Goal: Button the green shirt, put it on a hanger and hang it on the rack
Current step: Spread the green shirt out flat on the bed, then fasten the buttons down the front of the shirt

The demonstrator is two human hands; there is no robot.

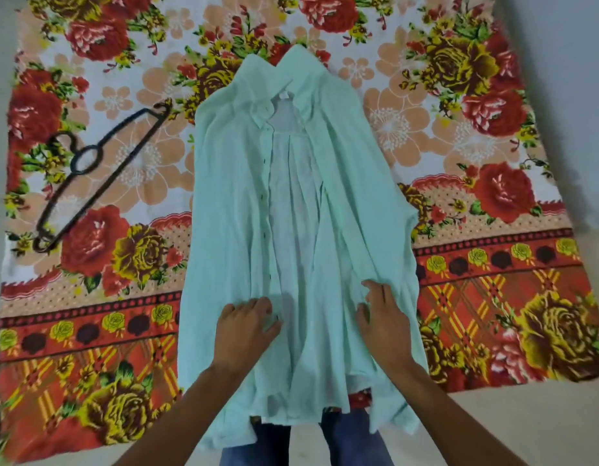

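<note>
shirt (301, 230) unbuttoned, spread mid-blanket (459, 112), hem near me | I judge it light, limp, creasing; best pinched at placket edges | left hand (246, 326), right hand (384, 316) fingers spread flat on lower panels, gripping nothing | hanger (100, 166) far left

**Open green shirt laid flat, both hands on its lower front**

A pale mint-green, thin-fabric button shirt (231, 203) lies collar-away on a floral red, yellow and peach printed blanket (476, 136). Its front is unbuttoned, the two panels parted to show the paler inside back. The left hand (246, 326) rests flat on the left panel near the hem; the right hand (384, 317) presses the right panel, fingers spread. A dark thin plastic hanger (100, 169) lies on the blanket well apart, left of the shirt. Blue jeans (353, 438) show below the hem.
</note>
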